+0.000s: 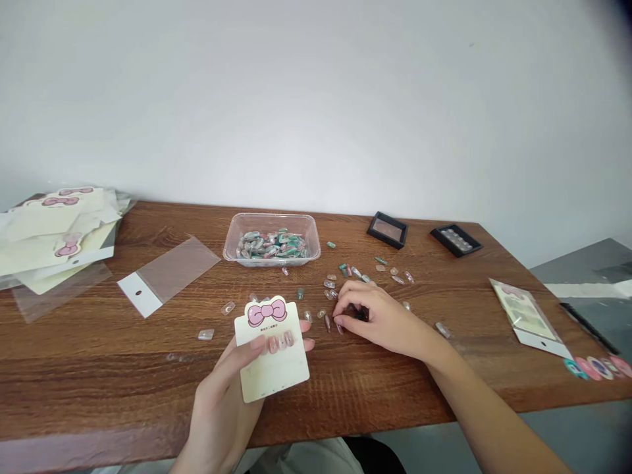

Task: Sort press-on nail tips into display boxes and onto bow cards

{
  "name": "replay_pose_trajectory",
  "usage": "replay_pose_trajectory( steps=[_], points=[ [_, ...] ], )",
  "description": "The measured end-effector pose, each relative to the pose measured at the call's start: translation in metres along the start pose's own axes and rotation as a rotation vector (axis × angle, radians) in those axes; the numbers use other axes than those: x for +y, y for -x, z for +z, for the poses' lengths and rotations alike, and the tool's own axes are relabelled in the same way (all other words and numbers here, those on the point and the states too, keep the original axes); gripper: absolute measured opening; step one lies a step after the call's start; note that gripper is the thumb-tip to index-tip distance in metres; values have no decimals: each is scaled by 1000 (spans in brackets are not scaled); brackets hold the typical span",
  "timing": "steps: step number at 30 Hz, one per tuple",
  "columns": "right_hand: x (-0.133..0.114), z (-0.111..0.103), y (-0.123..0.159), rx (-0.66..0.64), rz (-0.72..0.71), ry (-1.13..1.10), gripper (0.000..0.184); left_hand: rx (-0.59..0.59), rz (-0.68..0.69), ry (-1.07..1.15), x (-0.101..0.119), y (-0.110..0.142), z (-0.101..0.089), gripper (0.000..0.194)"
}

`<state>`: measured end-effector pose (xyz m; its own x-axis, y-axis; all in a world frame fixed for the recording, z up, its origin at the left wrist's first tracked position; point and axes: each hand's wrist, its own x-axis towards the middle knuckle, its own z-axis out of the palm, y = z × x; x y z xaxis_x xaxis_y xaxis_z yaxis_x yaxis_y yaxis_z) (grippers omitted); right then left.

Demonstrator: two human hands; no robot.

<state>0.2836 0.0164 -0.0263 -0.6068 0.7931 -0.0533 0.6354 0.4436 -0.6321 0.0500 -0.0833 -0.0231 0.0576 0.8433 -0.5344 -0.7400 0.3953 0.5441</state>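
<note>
A wooden table is stretching across the view, with a stack of bow-printed cards and clear bags piling up at its far left. A clear cellophane bag with a white header is lying flat beside that stack. Nearer the wall, a clear plastic tray is holding a heap of press-on nails in green, silver and pink. Two black-framed boxes are sitting to its right, and a bagged card is resting near the right edge beside a row of round stickers.

The left hand is holding up a bow-printed backing card, thumb across its front and fingers wrapping behind it. Pink press-on nails are lining up on the card. The right hand is hovering among loose press-on nails, its fingers curling narrowly over something small and dark; I cannot tell whether they are gripping it.
</note>
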Motion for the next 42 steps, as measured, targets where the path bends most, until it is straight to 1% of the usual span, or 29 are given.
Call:
replay_pose_trajectory(
  steps=[3, 6, 9, 11, 14, 19, 22, 25, 28, 30, 32, 34, 36, 40, 42],
  points=[
    [1, 0, 2, 31, 29, 85, 9, 0, 1, -7, 0, -1, -1, 64],
    [-1, 1, 2, 46, 5, 109, 2, -2, 0, 8, 0, -1, -1, 61],
    [-3, 3, 1, 15, -38, 131, 14, -1, 2, 62, 1, -1, 1, 59],
    [-4, 4, 1, -8, -69, 142, 17, -11, 11, 84, 2, -1, 3, 60],
    [-5, 7, 1, -9, -101, 152, 14, -15, 13, 74, 2, -1, 4, 63],
    [-6, 8, 1, 9, -149, 174, 11, -12, 7, 76, 1, -4, 0, 54],
    [-6, 6, 1, 20, -153, 178, 11, 1, 19, 88, -2, -9, -4, 55],
    [-2, 3, 3, 76, -142, 183, 10, 14, 31, 86, -5, -11, -7, 56],
    [5, -3, 5, 188, -122, 203, 9, 19, 45, 77, -5, -11, -7, 54],
    [8, -8, 6, 245, -73, 226, 11, 24, 50, 78, -4, -9, -4, 52],
    [11, -12, 6, 269, -19, 254, 11, 34, 44, 79, -2, -6, -1, 51],
    [12, -13, 5, 268, 2, 274, 10, 47, 40, 84, 0, -4, 3, 51],
    [12, -12, 5, 246, -17, 286, 10, 58, 43, 86, 2, -1, 6, 53],
    [12, -6, 3, 183, -78, 325, 25, 60, 28, 63, 2, 0, 7, 57],
    [13, -3, 2, 157, -96, 352, 28, 59, 25, 61, 2, -1, 7, 59]
  ],
)
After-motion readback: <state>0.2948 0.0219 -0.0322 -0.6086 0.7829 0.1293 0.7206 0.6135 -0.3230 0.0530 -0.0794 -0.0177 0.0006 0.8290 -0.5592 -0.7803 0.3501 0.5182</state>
